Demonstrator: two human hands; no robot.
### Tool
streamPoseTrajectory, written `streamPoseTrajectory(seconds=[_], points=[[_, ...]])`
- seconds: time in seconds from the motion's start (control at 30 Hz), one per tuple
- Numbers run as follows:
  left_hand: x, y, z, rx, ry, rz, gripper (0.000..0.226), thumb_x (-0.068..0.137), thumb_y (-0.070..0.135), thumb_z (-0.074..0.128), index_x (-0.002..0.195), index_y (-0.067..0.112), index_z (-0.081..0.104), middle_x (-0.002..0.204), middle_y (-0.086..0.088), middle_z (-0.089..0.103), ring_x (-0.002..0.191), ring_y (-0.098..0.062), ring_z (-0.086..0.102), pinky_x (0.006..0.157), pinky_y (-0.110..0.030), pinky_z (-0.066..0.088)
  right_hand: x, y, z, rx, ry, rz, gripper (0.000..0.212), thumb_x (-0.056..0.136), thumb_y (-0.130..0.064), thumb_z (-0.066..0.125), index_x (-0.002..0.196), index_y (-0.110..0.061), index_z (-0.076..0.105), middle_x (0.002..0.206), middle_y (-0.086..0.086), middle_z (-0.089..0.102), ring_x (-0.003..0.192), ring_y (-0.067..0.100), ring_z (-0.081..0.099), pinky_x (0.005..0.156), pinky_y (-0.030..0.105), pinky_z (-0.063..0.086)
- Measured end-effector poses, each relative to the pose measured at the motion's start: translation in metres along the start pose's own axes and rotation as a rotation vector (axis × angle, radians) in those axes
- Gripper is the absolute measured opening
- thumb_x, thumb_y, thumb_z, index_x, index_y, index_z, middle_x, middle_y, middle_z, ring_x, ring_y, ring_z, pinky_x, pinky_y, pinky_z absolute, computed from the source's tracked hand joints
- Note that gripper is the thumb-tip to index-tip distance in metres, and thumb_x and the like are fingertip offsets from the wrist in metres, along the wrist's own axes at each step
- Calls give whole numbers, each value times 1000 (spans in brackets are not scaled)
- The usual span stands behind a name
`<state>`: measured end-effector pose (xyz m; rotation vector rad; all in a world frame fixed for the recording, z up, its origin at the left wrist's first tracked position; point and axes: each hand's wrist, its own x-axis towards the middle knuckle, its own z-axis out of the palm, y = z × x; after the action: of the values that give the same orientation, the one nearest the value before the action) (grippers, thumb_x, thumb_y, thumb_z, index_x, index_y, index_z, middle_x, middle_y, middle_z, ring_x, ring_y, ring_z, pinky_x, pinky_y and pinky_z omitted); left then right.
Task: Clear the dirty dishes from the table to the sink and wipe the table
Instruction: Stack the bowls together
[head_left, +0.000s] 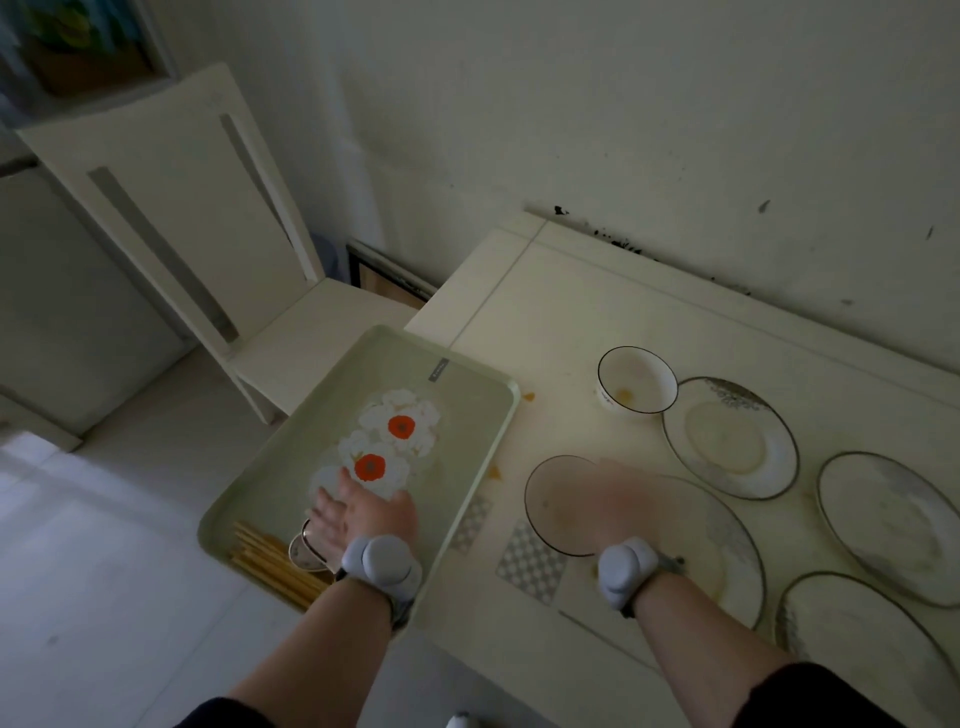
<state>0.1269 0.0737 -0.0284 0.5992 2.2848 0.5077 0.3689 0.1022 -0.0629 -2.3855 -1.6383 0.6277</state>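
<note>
Two bare forearms with grey wrist bands are reaching out from the bottom edge. Over the green flowered tray (467, 395), which is overhanging the table's left edge, the left hand (363, 512) is hovering with fingers spread and gripping nothing, just above a small bowl (304, 551) lying beside a bundle of chopsticks (270, 566) in the tray's near corner. The right hand (618, 499) is blurring over a glass plate (558, 504); it seems to be taking hold of that plate's near rim, but I cannot tell whether the fingers are closed on it.

Clearing looks to be only beginning. Chopsticks and one small bowl are sitting in the tray, while the table (561, 291) is carrying a dirty bowl (637, 379) and several rimmed plates: a large oval one (727, 540) under the glass plate, a round one (730, 439), and two more at the right edge (893, 525) (862, 634). Orange crumbs (528, 396) and smears are showing on the tabletop, so wiping is not yet done. No sink is in view.
</note>
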Motion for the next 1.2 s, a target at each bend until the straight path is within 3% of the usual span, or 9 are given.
streamPoseTrajectory(seconds=[0.13,0.27,0.4,0.5,0.63,0.77,0.97,1.03,1.2], points=[[-11,14,13,-36,-60,79,70,90,21,49,149,20,13,160,-5,0,148,-26,-2,120,-42,4,6,8,3,179,-137,177,50,91,-11,47,140,-14,37,124,16,57,104,34,59,73,28,42],[-15,24,29,-71,-190,166,57,92,21,47,146,17,28,155,-5,22,142,-29,25,115,-45,27,12,8,-8,58,-228,151,19,90,-12,47,99,-5,62,79,10,58,62,22,50,58,24,41],[-27,46,52,-130,-438,255,22,92,30,43,101,14,55,92,-6,57,81,-20,57,75,-33,43,13,-3,-20,106,-266,148,13,86,-7,47,79,-7,57,74,9,55,59,22,43,48,24,29],[-37,60,69,-348,-670,87,21,92,35,48,101,17,56,89,-6,60,79,-23,59,70,-36,51,16,-11,-32,208,-249,117,25,84,-7,49,60,-11,40,58,5,41,51,19,33,47,25,23],[-34,65,81,-526,-744,-34,21,93,24,47,110,30,59,87,-11,64,56,-22,62,59,-34,56,22,-15,-45,358,-313,66,16,87,-10,50,72,-9,54,66,10,56,63,27,60,59,32,45],[-24,62,88,-532,-698,-67,29,95,15,39,108,35,56,83,-10,63,37,-14,56,63,-40,57,51,-11,-51,474,-203,161,43,95,-33,47,136,-21,46,111,12,67,83,27,66,79,33,50],[-16,52,90,-411,-631,-108,36,94,12,38,124,30,47,90,-11,58,61,-24,62,69,-44,60,119,6,-39,54,-197,84,62,95,-22,41,150,-31,15,116,15,63,83,30,58,68,27,38],[-15,50,94,-377,-605,-111,39,94,13,44,132,20,42,108,-12,56,84,-33,64,74,-50,59,132,11,-35,-34,-263,67,54,93,-20,44,145,-21,29,120,16,60,93,31,60,71,26,39],[-11,51,100,-283,-603,-114,38,94,15,45,131,17,41,93,-1,50,80,-25,55,71,-45,59,125,18,-28,84,-37,97,20,89,-23,48,102,-13,60,90,12,67,74,29,57,61,28,43]])
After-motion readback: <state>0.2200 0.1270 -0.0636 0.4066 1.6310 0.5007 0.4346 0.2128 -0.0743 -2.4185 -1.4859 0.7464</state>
